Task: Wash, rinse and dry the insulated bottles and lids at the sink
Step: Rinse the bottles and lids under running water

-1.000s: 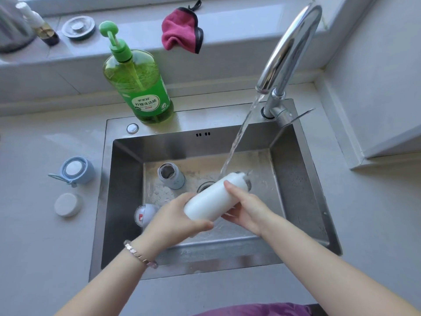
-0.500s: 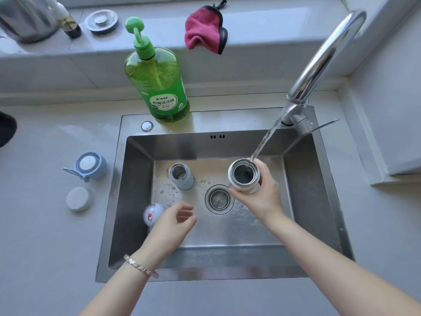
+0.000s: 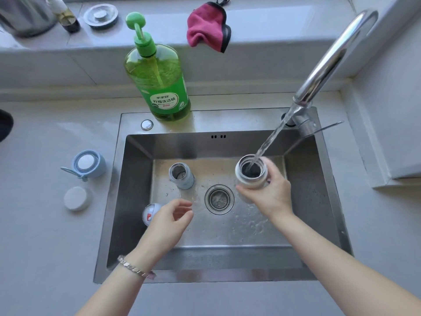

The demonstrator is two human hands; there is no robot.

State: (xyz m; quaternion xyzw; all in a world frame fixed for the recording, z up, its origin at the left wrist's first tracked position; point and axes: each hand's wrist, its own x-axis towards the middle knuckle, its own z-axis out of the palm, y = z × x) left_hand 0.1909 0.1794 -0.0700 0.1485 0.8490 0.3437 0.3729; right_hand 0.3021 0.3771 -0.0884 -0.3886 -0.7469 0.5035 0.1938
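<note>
Countertop (image 3: pixel 45 247) in pale grey is laid around a steel sink (image 3: pixel 134 201). Over the near-left part of the basin the left hand (image 3: pixel 168 222) is held with its fingers loosely curled and nothing in them; a bracelet (image 3: pixel 134 267) is worn at that wrist. A rounded white item with a red mark (image 3: pixel 148 214) is partly hidden behind this hand, so what it is cannot be told. The drain (image 3: pixel 219 199) is set mid-basin, between the two hands. To its right, the white bottle (image 3: pixel 247 182) is gripped upright by the right hand (image 3: pixel 271 192), fingers wrapped round its side, mouth up. A water stream (image 3: pixel 271 137) is poured into that mouth from the faucet (image 3: pixel 330 58) at the far-right corner. A blue-grey bottle (image 3: pixel 182 176) is stood open on the basin floor, far-left of the drain, apart from both hands. On the left counter a white lid (image 3: pixel 77 198) and, farther back, a blue lid (image 3: pixel 88 164) are laid. A green soap bottle (image 3: pixel 159 83) is stood on the far sink rim. On the ledge beyond, a pink cloth (image 3: pixel 208 27) is draped and a metal strainer plug (image 3: pixel 101 15) is placed.
</note>
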